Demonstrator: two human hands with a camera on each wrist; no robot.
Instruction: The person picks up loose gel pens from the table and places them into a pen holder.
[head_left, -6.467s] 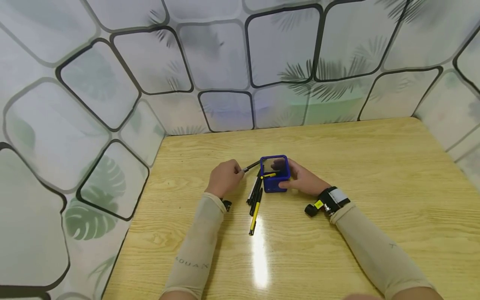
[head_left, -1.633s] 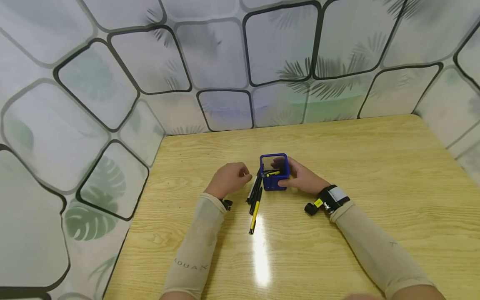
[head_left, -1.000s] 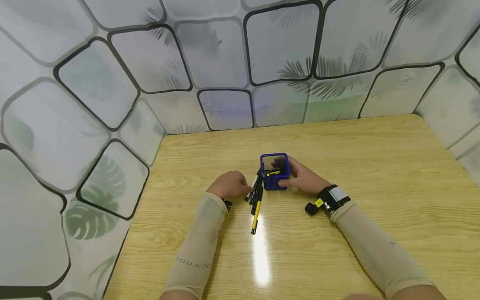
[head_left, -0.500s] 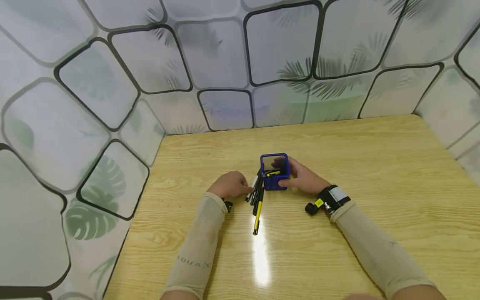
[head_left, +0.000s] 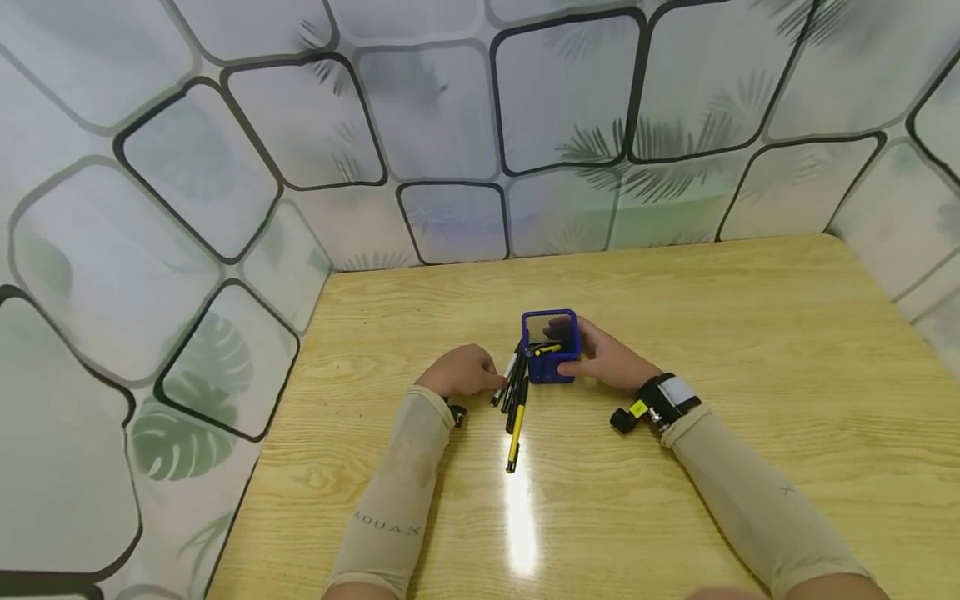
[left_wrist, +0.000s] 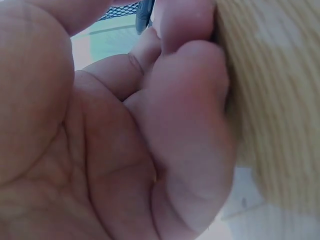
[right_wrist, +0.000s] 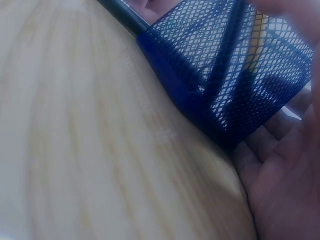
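Observation:
A blue mesh pen holder (head_left: 552,372) stands on the table, gripped by my right hand (head_left: 611,360) with the thumb on its near side and the fingers behind. Inside it are several pens, including a yellow-and-black pen (head_left: 550,349); the right wrist view shows them through the mesh wall (right_wrist: 175,45). Left of the holder my left hand (head_left: 461,372) pinches a white-and-dark pen (head_left: 512,366) at the edge of a small bunch. In the left wrist view, curled fingers mostly hide a dark pen end (left_wrist: 145,17).
Several black pens (head_left: 511,418) lie bunched beside the holder, with a yellow-and-black pen (head_left: 517,429) reaching farthest toward the front. The wooden table (head_left: 712,333) meets a patterned wall (head_left: 570,208) at the back and left.
A dark pen held earlier in my left hand is gone from it. That hand has come down to the bunch, and the loose pens have shifted slightly right. My right hand stays put.

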